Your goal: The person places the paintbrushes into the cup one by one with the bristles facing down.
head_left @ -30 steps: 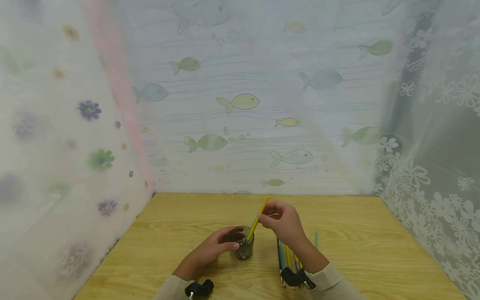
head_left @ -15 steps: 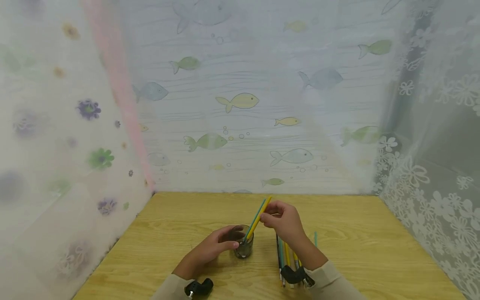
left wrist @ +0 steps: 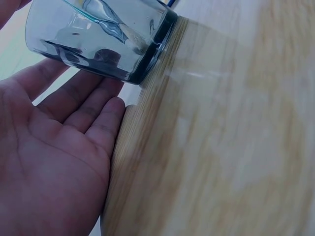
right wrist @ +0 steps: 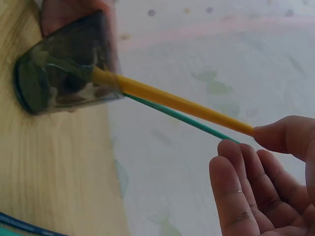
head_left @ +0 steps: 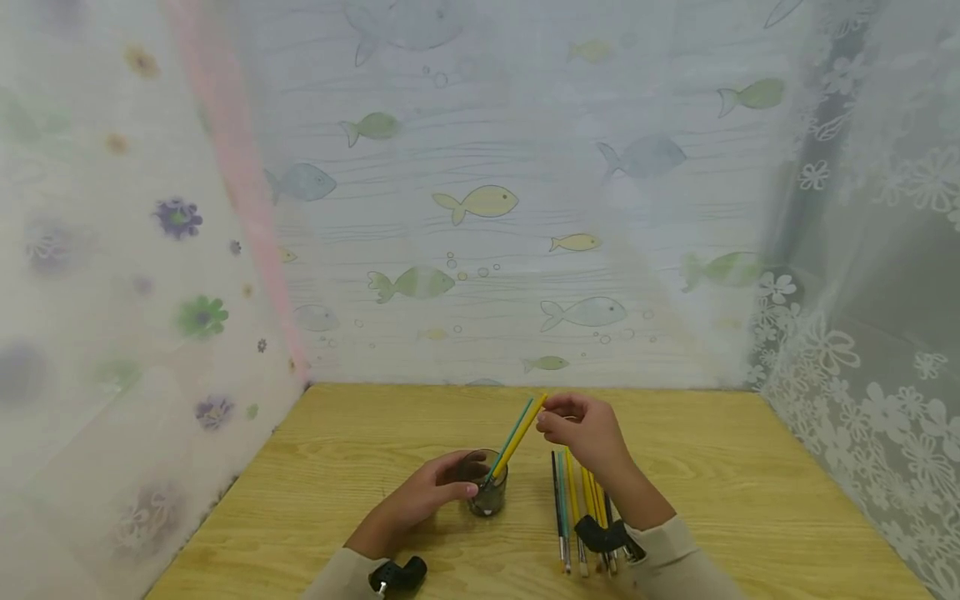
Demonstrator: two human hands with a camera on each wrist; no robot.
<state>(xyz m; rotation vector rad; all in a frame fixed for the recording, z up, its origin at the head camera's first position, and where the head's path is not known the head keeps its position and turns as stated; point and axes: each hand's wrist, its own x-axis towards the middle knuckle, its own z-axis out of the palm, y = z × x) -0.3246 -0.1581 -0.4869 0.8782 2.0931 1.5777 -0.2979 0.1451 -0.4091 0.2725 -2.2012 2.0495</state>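
A smoky clear glass (head_left: 489, 502) stands on the wooden table, and my left hand (head_left: 429, 493) holds it with the thumb in front and the fingers behind. Two paintbrushes lean to the right in the glass, a thicker yellow paintbrush (head_left: 519, 438) and a thin teal paintbrush (head_left: 510, 437). Through the glass wall (left wrist: 74, 42), pale bristles show near the bottom in the left wrist view. My right hand (head_left: 588, 432) is by the handle ends; in the right wrist view its thumb (right wrist: 283, 133) overlaps the yellow handle's tip, with the fingers loosely extended and apart from the thumb.
Several paintbrushes (head_left: 562, 508) with black, teal and yellow handles lie side by side on the table right of the glass, partly under my right wrist. A fish-printed curtain (head_left: 480, 333) hangs at the table's (head_left: 360, 425) back edge, with patterned sheets at both sides.
My right hand has shifted right, from gripping the yellow paintbrush to the tip of its handle. The yellow and teal handles have spread slightly apart. My left hand and the glass stay in place.
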